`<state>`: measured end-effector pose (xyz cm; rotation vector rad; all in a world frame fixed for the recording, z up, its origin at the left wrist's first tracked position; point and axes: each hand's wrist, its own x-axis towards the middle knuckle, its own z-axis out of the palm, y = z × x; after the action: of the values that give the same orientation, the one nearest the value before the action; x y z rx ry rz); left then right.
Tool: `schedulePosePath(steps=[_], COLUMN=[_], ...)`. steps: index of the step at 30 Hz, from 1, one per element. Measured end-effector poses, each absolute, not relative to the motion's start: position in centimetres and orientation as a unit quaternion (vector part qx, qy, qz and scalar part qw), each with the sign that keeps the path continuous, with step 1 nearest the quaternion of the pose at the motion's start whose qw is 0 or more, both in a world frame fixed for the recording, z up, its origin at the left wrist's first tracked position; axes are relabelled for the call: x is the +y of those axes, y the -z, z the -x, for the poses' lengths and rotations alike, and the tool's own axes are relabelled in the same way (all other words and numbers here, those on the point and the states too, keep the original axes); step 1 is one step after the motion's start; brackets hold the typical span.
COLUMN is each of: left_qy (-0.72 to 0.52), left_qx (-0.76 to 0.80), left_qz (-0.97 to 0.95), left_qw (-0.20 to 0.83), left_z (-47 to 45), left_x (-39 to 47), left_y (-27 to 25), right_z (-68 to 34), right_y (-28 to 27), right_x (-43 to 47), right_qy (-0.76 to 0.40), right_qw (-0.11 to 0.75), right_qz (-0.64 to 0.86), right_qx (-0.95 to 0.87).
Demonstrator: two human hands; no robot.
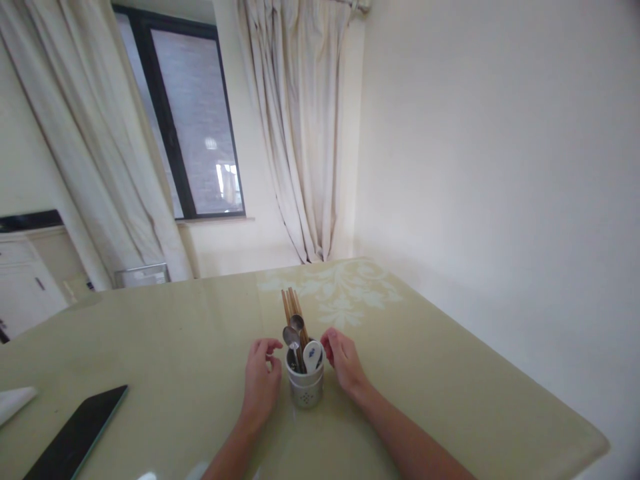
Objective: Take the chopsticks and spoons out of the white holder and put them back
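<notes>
A light utensil holder point(306, 392) with small holes in its front stands upright on the table. Wooden chopsticks point(289, 303), two metal spoons point(291, 336) and a white ceramic spoon point(313, 356) with a blue mark stick out of its top. My left hand point(263, 381) rests just left of the holder, fingers curved and apart, with a narrow gap to it. On the other side, my right hand point(345, 360) is bent loosely beside the rim, its fingertips very near; whether they touch it I cannot tell. Neither hand holds anything.
The pale green tabletop point(190, 347) has a white floral pattern near its far corner. At the lower left lie a dark flat tablet-like object point(77, 433) and a white item point(16, 402). A wall point(500, 167) runs along the table's right edge; curtains point(305, 133) hang behind.
</notes>
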<state>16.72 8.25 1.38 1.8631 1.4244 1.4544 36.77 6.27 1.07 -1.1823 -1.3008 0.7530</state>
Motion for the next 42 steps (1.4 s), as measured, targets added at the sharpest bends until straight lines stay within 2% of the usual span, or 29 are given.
schedulePosePath(steps=[6, 12, 19, 25, 33, 42], left_qy=[-0.531, -0.569, -0.568, -0.557, -0.565, -0.558], left_qx=[0.477, 0.436, 0.422, 0.455, 0.446, 0.447], left_qz=[-0.662, -0.655, -0.657, -0.658, -0.624, -0.643], left_qw=[0.229, 0.239, 0.260, 0.223, 0.305, 0.276], left_z=[-17.0, -17.3, -17.4, -17.3, -17.3, -17.2], left_x=[8.7, 8.9, 9.0, 9.2, 9.0, 9.8], left_y=[-0.7, -0.3, 0.1, 0.5, 0.3, 1.4], right_z=[-37.0, -35.9, -35.8, -35.9, -35.9, -36.4], right_y=[-1.3, -1.6, -1.6, -1.7, -1.4, -1.2], right_x=[5.0, 4.9, 5.0, 5.0, 5.5, 6.1], right_qy=[-0.371, -0.428, -0.388, -0.374, -0.328, -0.305], right_qw=[0.577, 0.547, 0.547, 0.538, 0.548, 0.549], right_qz=[0.367, 0.315, 0.341, 0.358, 0.370, 0.436], right_qx=[-0.628, -0.647, -0.659, -0.666, -0.675, -0.645])
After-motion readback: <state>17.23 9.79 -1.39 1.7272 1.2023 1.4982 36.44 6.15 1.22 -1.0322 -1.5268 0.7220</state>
